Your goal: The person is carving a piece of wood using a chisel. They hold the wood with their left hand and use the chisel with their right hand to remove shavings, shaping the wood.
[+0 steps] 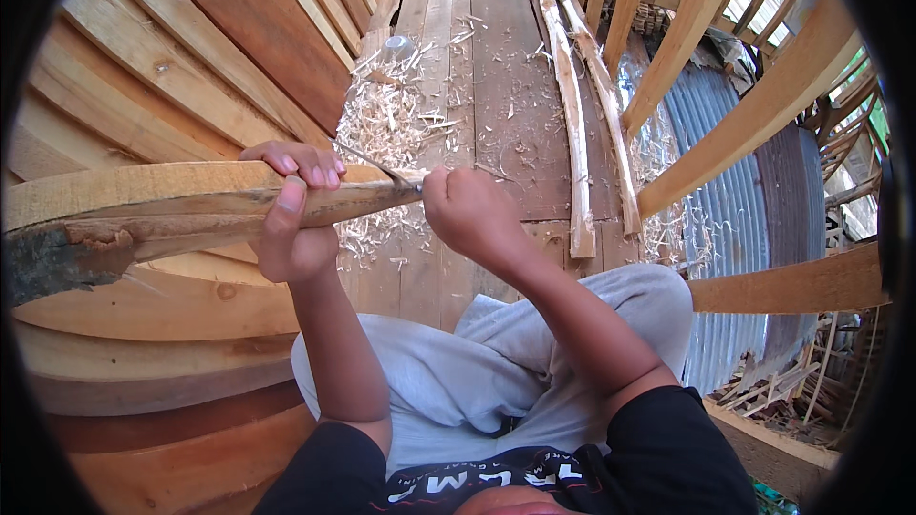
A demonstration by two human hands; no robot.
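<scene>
A long, thick piece of wood (191,189) reaches in from the left rim, its narrow end in front of me. Dark, rough bark-like patches mark its left part. My left hand (298,200) is closed around it, thumb on the near side and fingers over the top. My right hand (477,215) is closed in a fist at the narrow end, gripping a knife whose handle the fingers hide. The thin dark knife blade (374,164) slants across the wood's tip, between my two hands.
Pale wood shavings (391,114) litter the plank floor (506,133), with a small cup-like thing (398,46) among them. Two long pale strips (572,114) lie to the right. A plank wall (143,67) rises at left. Wooden posts (687,38) and corrugated metal sheets (720,153) stand at right.
</scene>
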